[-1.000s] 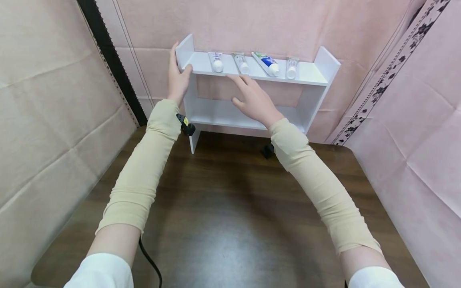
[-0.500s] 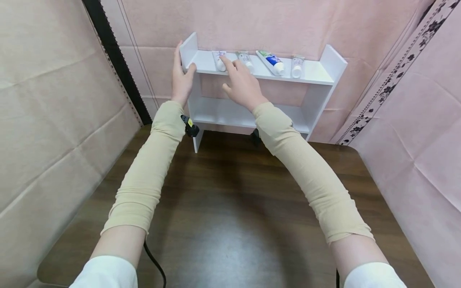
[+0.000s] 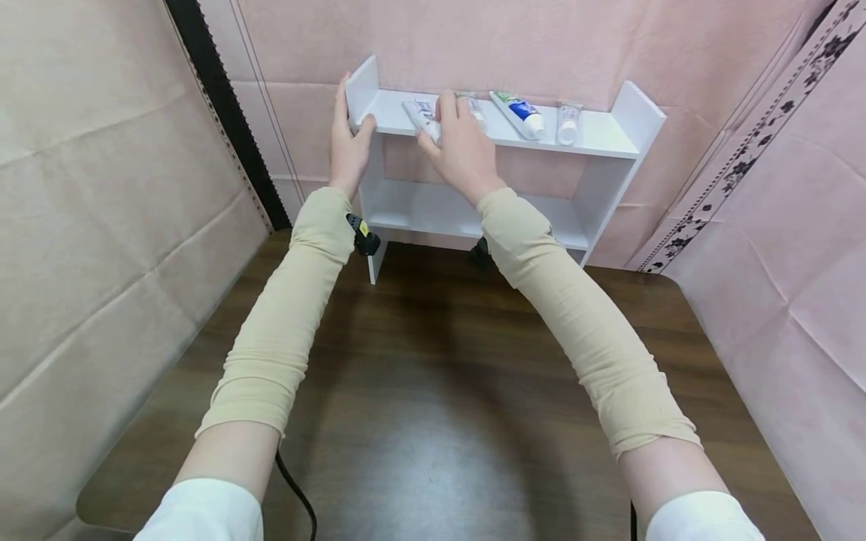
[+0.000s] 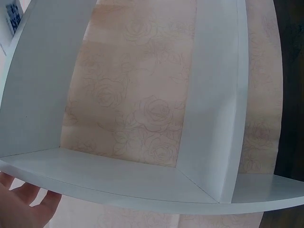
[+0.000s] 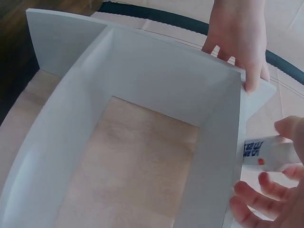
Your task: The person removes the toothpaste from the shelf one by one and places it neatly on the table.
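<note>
A white two-tier shelf (image 3: 419, 207) stands at the back of the table. My left hand (image 3: 348, 154) grips its left side panel, thumb at the front edge and fingers along the outer face. On the top board, my right hand (image 3: 467, 150) pinches the leftmost tube (image 3: 421, 114), a small white one with dark blue lettering. The right wrist view shows this tube (image 5: 266, 153) with its cap end between thumb and fingers. The second tube (image 3: 473, 107) is partly hidden behind the right hand. Farther right lie a blue, green and white tube (image 3: 519, 115) and a pale, white-capped tube (image 3: 568, 124).
The brown wooden table (image 3: 419, 391) stretches in front of the shelf. Pink cloth (image 3: 501, 37) hangs behind, with more cloth at both sides. A black cable (image 3: 295, 488) trails beside the left forearm.
My right hand has moved left and up from the shelf's front edge to the leftmost tube and closed on it. That tube now lies more slanted. The left hand keeps its grip.
</note>
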`<state>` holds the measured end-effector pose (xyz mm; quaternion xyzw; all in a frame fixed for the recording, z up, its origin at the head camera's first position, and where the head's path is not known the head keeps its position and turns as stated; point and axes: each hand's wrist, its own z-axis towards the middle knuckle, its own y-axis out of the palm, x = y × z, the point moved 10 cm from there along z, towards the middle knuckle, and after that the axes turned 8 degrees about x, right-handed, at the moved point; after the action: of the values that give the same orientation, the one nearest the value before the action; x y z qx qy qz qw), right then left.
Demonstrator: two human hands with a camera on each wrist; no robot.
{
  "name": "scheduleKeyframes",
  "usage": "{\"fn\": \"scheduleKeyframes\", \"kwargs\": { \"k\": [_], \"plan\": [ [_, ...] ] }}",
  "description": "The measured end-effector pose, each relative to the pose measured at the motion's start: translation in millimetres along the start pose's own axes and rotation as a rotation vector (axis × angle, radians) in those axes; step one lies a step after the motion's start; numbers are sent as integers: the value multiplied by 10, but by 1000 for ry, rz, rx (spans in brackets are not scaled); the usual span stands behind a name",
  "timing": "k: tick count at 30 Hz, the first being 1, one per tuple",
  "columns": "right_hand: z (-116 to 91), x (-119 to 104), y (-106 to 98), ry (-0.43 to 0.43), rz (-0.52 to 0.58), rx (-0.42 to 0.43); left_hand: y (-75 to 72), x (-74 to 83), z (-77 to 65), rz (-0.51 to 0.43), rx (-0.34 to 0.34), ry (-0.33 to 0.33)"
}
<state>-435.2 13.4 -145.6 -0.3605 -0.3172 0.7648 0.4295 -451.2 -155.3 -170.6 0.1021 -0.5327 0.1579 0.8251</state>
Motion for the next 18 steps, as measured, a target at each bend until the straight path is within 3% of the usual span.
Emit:
{"fn": "scheduleKeyframes", "kwargs": {
  "k": [8, 18],
  "plan": [
    [-6, -12, 94, -1, -25, -65, 5, -16, 14, 13, 4, -7],
    [-21, -14, 59, -25, 27, 33, 23, -65, 59, 24, 7, -9]
  ]
}}
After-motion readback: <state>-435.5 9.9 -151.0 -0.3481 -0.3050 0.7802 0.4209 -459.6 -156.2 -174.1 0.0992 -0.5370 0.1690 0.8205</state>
